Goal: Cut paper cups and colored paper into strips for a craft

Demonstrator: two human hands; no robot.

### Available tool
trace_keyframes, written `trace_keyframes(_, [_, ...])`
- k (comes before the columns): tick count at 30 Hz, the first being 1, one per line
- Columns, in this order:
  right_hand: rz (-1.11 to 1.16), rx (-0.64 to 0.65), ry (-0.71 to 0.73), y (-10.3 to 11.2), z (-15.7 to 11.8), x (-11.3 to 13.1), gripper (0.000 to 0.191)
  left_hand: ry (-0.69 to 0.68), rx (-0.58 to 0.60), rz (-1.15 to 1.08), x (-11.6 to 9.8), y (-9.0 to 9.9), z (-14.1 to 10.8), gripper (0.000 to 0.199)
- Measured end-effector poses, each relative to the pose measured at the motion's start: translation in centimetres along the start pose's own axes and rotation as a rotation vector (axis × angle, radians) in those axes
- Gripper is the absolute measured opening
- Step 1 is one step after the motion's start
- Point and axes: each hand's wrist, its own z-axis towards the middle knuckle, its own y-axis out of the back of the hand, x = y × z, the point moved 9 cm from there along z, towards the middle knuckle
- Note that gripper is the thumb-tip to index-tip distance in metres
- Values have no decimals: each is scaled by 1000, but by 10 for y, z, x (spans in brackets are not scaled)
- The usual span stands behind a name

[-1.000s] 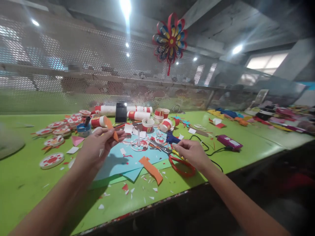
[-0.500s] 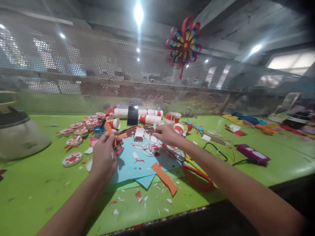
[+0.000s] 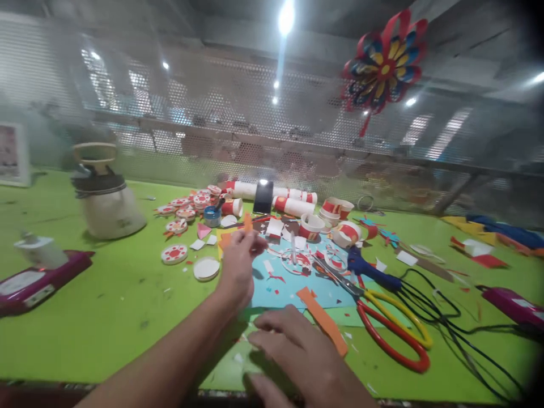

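My left hand [image 3: 238,263] is closed on an orange paper strip [image 3: 248,222], whose end sticks up above the fingers. Nearer to me, my right hand [image 3: 304,354] is held over the table's front part with fingers spread and nothing in them. Just beyond it lies another orange strip [image 3: 323,322], partly on light blue paper sheets [image 3: 272,292]. Large scissors [image 3: 359,292] with red and yellow handles rest to the right. A dark blue glue gun [image 3: 372,267] lies beside the blades. White-and-red paper scraps and rings [image 3: 297,262] cover the sheets' middle.
Red-and-white paper cups [image 3: 311,226] and cup rolls [image 3: 293,205] stand and lie behind, with a phone [image 3: 263,198]. Decorated discs [image 3: 174,254] and a blue jar [image 3: 212,216] are left. A sprayer bottle [image 3: 110,207], power strips [image 3: 516,306] and black cords [image 3: 442,317] flank the workspace.
The view has turned left, so things sit further right. My right hand has come back from the scraps toward me and opened. My left hand keeps the orange strip. The glue gun is now uncovered.
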Motion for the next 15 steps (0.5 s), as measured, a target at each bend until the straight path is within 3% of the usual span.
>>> trace_keyframes(3, [340, 218, -225, -5, 10, -17, 16, 187, 252, 26, 18, -30, -19, 13])
trace_keyframes(5, [258, 81, -288, 14, 14, -35, 16, 305, 446, -12, 25, -49, -33, 15])
trace_keyframes(6, [129, 2, -266, 25, 15, -43, 18, 312, 481, -35, 24, -52, -36, 16])
trace_keyframes(7, [-6, -63, -253, 36, 14, -52, 17, 286, 475, -52, 19, -51, -34, 16])
trace_keyframes(9, [-149, -120, -279, 50, 10, -74, 18, 149, 346, -50, 3, -36, -21, 13])
trace_keyframes(12, [-184, -88, -310, 61, 16, -100, 18, -79, 141, 41, -23, -14, -9, 12])
trace_keyframes(15, [-197, -15, -258, 52, 45, -113, 17, -419, 119, 332, -51, -19, -24, 14])
